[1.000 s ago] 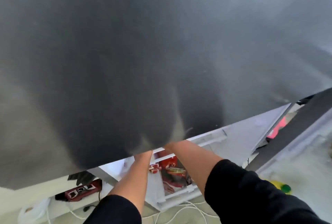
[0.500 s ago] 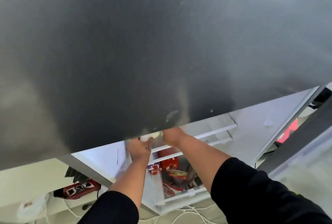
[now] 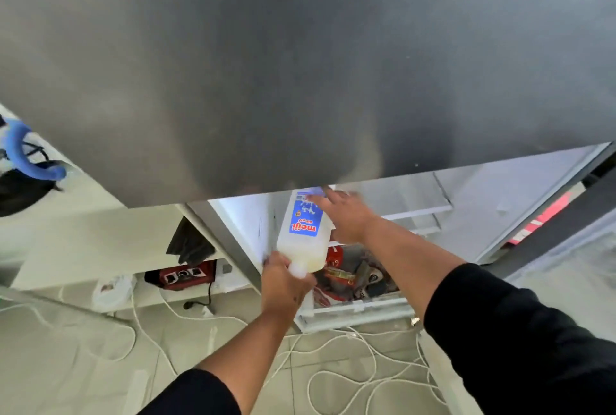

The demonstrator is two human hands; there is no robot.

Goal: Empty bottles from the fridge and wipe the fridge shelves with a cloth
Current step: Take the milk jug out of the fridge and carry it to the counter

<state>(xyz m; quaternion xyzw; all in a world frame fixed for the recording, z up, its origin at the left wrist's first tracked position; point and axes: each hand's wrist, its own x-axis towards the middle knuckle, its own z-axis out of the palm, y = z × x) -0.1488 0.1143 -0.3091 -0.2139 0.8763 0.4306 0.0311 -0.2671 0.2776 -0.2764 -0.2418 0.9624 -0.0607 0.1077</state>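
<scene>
A white plastic milk bottle (image 3: 301,241) with a blue label comes out of the open fridge (image 3: 240,224), tipped so its cap end points toward me. My left hand (image 3: 283,284) grips the neck and cap end. My right hand (image 3: 346,218) rests against the bottle's far end and side, fingers spread, partly blurred. The grey freezer door (image 3: 300,64) fills the upper view and hides the fridge shelves. No cloth is visible.
The fridge's bottom drawer (image 3: 353,309) holds red packets and other food. The open fridge door (image 3: 566,224) stands at right. White cables (image 3: 333,378) lie across the tiled floor. A red power strip (image 3: 186,276) sits on a low white shelf at left.
Both hands were reaching in under the freezer door; now they have drawn the milk bottle out into view. The view has tilted down, showing more floor.
</scene>
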